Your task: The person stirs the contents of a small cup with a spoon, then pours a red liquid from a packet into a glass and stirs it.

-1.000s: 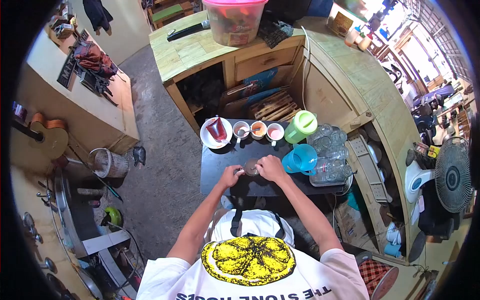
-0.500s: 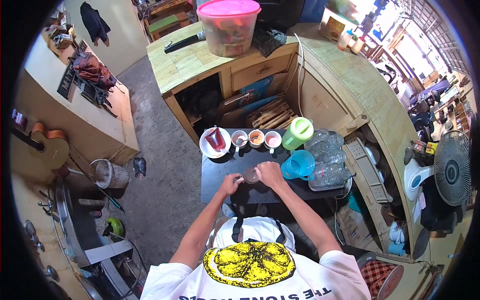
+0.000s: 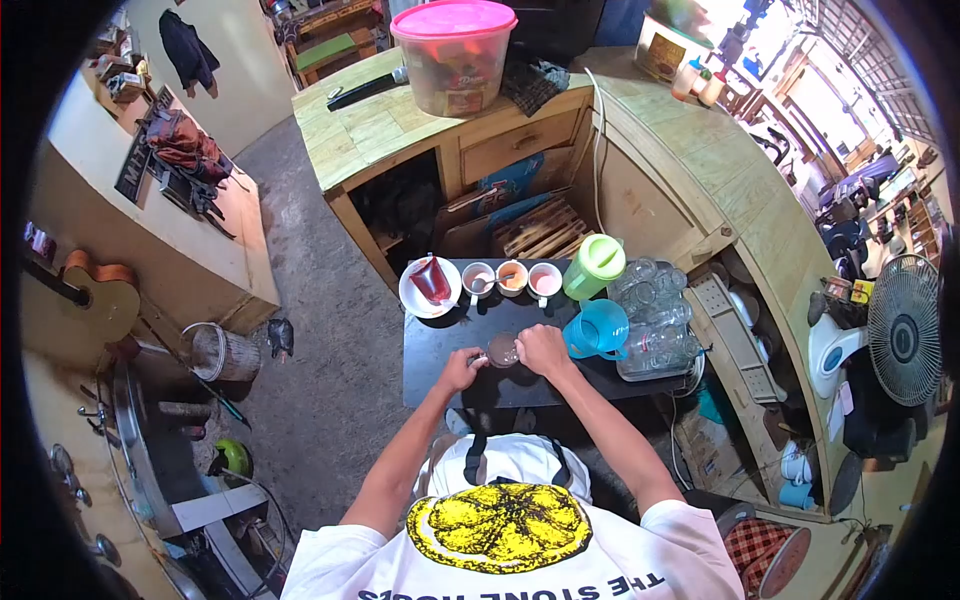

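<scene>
At the middle of the dark table is a round cup with brown contents. My left hand is closed at its left side, thumb and fingers pinched where the handle seems to be. My right hand is curled against the cup's right rim; whatever its fingers hold is hidden. Behind the cup stand a white mug, a mug with orange contents and a spoon, and a mug with pink contents. A bag of red liquid lies in a white bowl.
Right of my hands stand a blue pitcher, a green lidded pitcher and several clear glasses on a tray. A wooden counter with a pink-lidded tub rises behind. A fan stands far right.
Both hands stay at the cup in almost the same place. My right fingers have shifted very slightly at the rim; otherwise the view has only moved a little.
</scene>
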A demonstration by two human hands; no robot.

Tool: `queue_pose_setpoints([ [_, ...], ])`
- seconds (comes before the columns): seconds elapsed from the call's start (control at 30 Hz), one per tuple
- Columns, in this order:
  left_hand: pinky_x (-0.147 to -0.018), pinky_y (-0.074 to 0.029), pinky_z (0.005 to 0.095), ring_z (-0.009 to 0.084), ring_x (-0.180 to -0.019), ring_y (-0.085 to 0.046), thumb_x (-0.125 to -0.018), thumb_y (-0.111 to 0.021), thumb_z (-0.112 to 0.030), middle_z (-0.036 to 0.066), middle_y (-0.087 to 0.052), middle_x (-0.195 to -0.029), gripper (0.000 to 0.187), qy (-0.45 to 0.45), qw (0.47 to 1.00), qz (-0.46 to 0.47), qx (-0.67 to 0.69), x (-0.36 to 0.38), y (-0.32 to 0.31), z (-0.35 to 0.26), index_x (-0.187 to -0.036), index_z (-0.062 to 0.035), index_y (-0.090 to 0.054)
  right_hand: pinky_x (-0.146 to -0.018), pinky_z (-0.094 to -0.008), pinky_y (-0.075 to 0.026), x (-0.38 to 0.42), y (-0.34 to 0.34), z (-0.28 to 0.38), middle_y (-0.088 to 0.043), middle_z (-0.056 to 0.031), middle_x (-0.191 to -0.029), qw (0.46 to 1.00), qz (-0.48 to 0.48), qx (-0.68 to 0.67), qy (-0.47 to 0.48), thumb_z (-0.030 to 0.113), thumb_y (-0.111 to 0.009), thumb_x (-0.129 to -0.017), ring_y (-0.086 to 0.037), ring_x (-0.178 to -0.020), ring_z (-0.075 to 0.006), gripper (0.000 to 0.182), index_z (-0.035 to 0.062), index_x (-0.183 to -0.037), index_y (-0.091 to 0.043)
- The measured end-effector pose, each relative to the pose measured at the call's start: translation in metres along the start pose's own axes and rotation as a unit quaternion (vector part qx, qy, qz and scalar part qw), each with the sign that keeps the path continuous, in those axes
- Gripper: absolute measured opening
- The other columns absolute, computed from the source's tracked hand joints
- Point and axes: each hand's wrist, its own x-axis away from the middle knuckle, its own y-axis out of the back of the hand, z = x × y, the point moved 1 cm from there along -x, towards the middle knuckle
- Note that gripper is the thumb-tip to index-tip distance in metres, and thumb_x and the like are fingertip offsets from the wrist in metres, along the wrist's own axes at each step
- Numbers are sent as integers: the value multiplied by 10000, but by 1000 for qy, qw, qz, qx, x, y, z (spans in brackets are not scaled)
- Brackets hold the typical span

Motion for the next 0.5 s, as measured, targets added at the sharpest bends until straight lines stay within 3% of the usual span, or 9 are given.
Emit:
queue_pose_setpoints([
  [0.1, -817, -518, 404, 341, -894, -698, -908, -623, -167, 177, -719, -900, 178, -3, 1000, -2, 1, -1, -1, 3, -958, -16, -703, -670, -484, -545, 2, -1, -1, -682, -194, -720, 997, 29, -45, 54, 239, -669, -832, -686, -707, -369, 221, 50, -734, -728],
  [0.3, -823, -519, 414, 353, -904, -694, -908, -626, -182, 178, -719, -908, 183, -8, 1000, 2, -5, -4, -1, 10, -960, -28, -710, -686, -482, -550, -3, -3, 1, -686, -193, -728, 999, -27, -33, 0, 243, -680, -819, -689, -719, -373, 219, 45, -738, -729],
  [0.4, -826, -517, 420, 359, -906, -691, -908, -626, -193, 177, -719, -909, 191, -9, 1000, 7, -5, -3, 0, 5, -958, -31, -712, -689, -480, -550, 0, 1, 1, -685, -184, -713, 999, 6, 20, -25, 241, -674, -827, -690, -720, -371, 217, 50, -743, -732],
  [0.5, -827, -516, 422, 361, -907, -690, -909, -625, -201, 178, -719, -912, 197, -5, 1000, 3, -15, -2, 2, 4, -956, -30, -712, -675, -491, -531, 1, -3, 0, -677, -179, -704, 998, 13, -53, 9, 242, -672, -833, -677, -706, -362, 244, 37, -710, -723],
])
